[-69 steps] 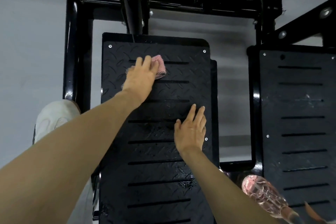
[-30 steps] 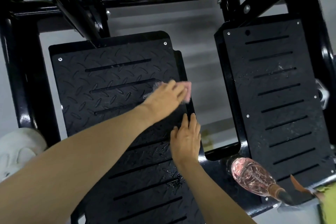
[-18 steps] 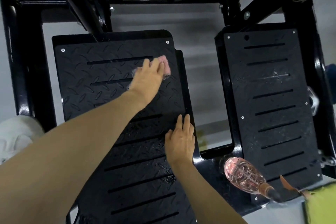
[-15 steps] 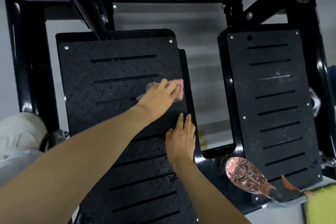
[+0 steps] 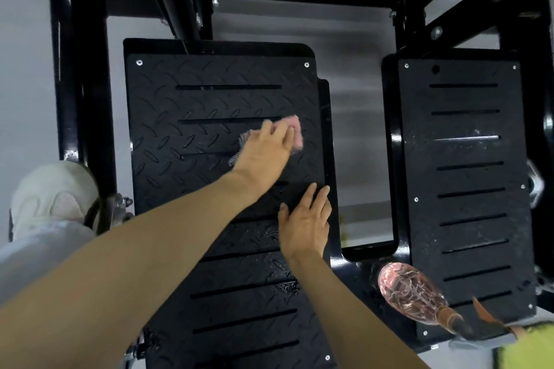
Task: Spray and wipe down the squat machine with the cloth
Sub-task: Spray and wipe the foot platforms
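The squat machine's left foot plate point(image 5: 192, 105) is black checker metal with horizontal slots. My left hand point(image 5: 265, 153) presses a pink cloth point(image 5: 295, 133) flat against the plate near its right edge, fingers straight over the cloth. Just below it, my right hand point(image 5: 304, 223) rests flat and open on the same plate. A pink clear spray bottle point(image 5: 410, 293) lies at the lower right, between the two plates, with no hand on it. Wet streaks point(image 5: 284, 283) shine low on the left plate.
The right foot plate point(image 5: 467, 189) shows pale specks. The black steel frame point(image 5: 81, 75) runs along the left and top. My pale shoe point(image 5: 51, 195) stands at the left by the frame. Something yellow-green point(image 5: 527, 350) fills the bottom right corner.
My left hand has swept the cloth up and down along the right side of the left plate. My right hand stayed flat on the plate. The bottle has not moved.
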`<state>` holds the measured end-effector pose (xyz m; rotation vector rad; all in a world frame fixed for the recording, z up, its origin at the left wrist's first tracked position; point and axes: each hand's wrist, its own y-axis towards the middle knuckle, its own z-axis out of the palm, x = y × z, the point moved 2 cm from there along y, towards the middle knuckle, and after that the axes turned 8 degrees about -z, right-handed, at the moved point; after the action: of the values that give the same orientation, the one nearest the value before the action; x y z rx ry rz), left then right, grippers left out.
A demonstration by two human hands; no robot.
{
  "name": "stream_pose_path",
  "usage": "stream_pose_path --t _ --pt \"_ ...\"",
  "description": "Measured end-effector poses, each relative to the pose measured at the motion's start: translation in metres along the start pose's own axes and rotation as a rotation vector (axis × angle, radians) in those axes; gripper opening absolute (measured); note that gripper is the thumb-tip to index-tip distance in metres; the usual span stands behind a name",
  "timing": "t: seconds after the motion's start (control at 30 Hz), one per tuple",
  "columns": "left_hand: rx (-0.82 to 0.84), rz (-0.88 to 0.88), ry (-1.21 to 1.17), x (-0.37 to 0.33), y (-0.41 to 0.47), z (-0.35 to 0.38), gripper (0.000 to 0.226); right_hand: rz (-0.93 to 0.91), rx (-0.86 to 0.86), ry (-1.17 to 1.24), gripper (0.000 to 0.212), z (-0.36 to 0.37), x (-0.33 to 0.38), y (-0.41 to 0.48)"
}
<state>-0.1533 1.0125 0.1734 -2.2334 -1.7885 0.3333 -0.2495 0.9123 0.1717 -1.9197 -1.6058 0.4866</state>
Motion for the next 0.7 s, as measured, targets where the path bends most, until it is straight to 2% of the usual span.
stream_pose_path --t 0.1,0.2,0.23,0.3,0.4,0.5,0.57,0.6,0.7 --pt "0.013 0.238 0.019 -0.019 -0.021 0.012 0.064 0.006 0.029 -0.012 0.084 0.003 0.001 0.0" --pt "-0.013 0.428 0.118 -0.007 -0.027 0.016 0.067 0.002 0.034 -0.028 0.087 0.004 0.002 0.0" --pt "-0.013 0.414 0.136 0.003 -0.024 0.016 0.072 0.0 0.035 -0.037 0.086 0.004 0.001 0.0" --pt "-0.01 0.222 0.115 0.036 -0.015 0.013 0.079 -0.007 0.034 -0.058 0.083 0.003 0.0 0.0" --pt "-0.044 -0.179 -0.003 0.086 -0.017 0.019 0.072 -0.019 0.007 -0.085 0.078 0.001 0.0 -0.001" --pt "-0.047 -0.34 -0.093 0.085 -0.028 0.025 0.066 -0.035 -0.028 -0.084 0.074 0.0 0.002 -0.001" --pt "-0.039 -0.37 -0.139 0.065 -0.032 0.022 0.064 -0.044 -0.039 -0.076 0.071 0.002 0.004 0.001" --pt "-0.029 -0.327 -0.154 0.052 -0.035 0.021 0.064 -0.046 -0.046 -0.068 0.07 0.004 0.005 0.002" --pt "0.016 -0.008 -0.149 0.021 -0.05 0.024 0.068 -0.033 -0.052 -0.045 0.071 0.01 0.01 0.003"
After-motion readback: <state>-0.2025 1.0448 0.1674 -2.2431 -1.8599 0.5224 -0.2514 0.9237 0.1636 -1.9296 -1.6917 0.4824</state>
